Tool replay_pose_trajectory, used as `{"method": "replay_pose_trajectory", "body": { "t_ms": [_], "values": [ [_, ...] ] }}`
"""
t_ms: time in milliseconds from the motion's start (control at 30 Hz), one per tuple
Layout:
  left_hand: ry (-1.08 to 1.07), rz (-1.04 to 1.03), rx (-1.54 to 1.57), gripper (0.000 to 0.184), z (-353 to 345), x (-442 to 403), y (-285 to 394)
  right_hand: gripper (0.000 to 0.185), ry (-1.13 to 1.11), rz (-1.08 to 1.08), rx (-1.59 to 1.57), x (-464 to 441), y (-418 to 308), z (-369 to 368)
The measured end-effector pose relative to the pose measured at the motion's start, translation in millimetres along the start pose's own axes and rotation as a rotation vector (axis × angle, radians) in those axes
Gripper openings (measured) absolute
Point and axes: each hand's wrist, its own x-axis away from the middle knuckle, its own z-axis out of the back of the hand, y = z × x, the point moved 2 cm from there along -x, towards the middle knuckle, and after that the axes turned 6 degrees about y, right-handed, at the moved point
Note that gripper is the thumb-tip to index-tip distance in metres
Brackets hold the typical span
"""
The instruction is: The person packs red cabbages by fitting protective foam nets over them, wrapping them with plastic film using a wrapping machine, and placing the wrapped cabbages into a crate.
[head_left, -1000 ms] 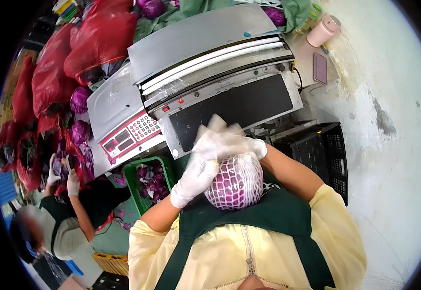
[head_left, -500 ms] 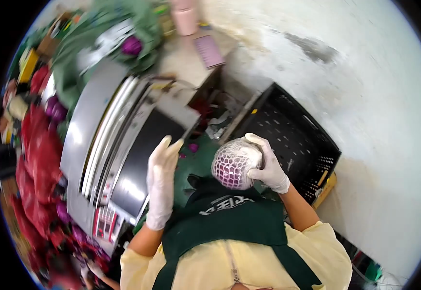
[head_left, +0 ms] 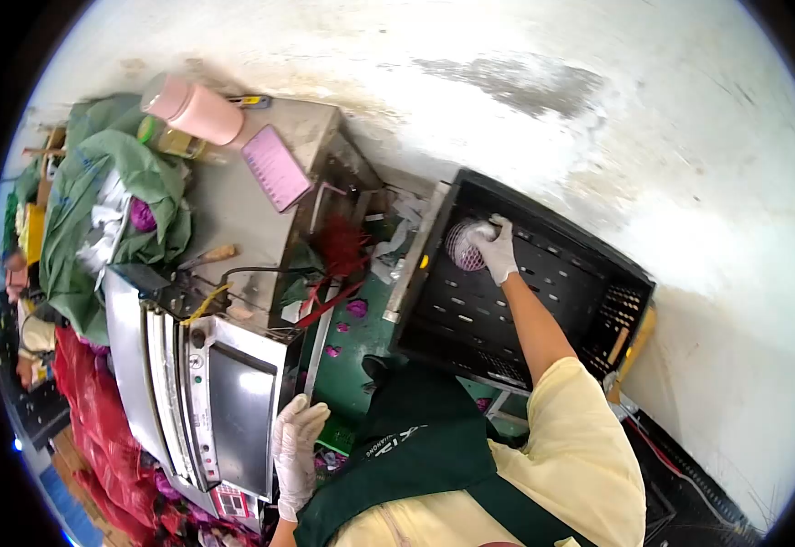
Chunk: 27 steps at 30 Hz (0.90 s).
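Observation:
My right hand [head_left: 498, 248], in a white glove, holds a purple cabbage [head_left: 464, 244] in white foam netting. Both are inside the black crate [head_left: 552, 281], near its upper left corner. My left hand [head_left: 297, 451], also gloved, is raised with nothing in it, fingers extended, beside the right edge of the wrapping machine [head_left: 242, 419]. The cabbage's right side is covered by my fingers.
A metal table [head_left: 242, 214] bears a pink bottle [head_left: 198, 109], a pink phone [head_left: 276, 169] and a knife with a wooden handle [head_left: 215, 254]. Red mesh sacks [head_left: 110, 419] lie at the lower left. Cabbage scraps [head_left: 357, 308] dot the green floor.
The view has turned towards the wall and crate. My hands have separated, and my right hand has carried the netted cabbage into the crate. My left hand has let go of it.

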Motion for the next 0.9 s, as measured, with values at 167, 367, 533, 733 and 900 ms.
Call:
{"method": "replay_pose_trajectory", "body": {
  "t_ms": [167,367,533,733,900],
  "values": [
    [0.081,0.021,-0.022,0.058,15,15,8,0.063,0.318,0.027,0.392,-23,-23,-51],
    [0.225,-0.105,0.114,0.044,71,41,13,0.041,0.341,0.113,0.518,15,-90,-47],
    [0.469,-0.376,0.156,0.039,165,86,2,0.04,0.1,0.878,0.21,160,-216,-78],
    [1.146,-0.557,0.172,0.044,392,131,-47,0.04,-0.446,0.485,-0.033,325,-283,-163],
    [1.839,-0.243,-0.415,0.09,635,143,-129,0.037,0.035,0.707,0.29,317,-266,-201]
  ]
}}
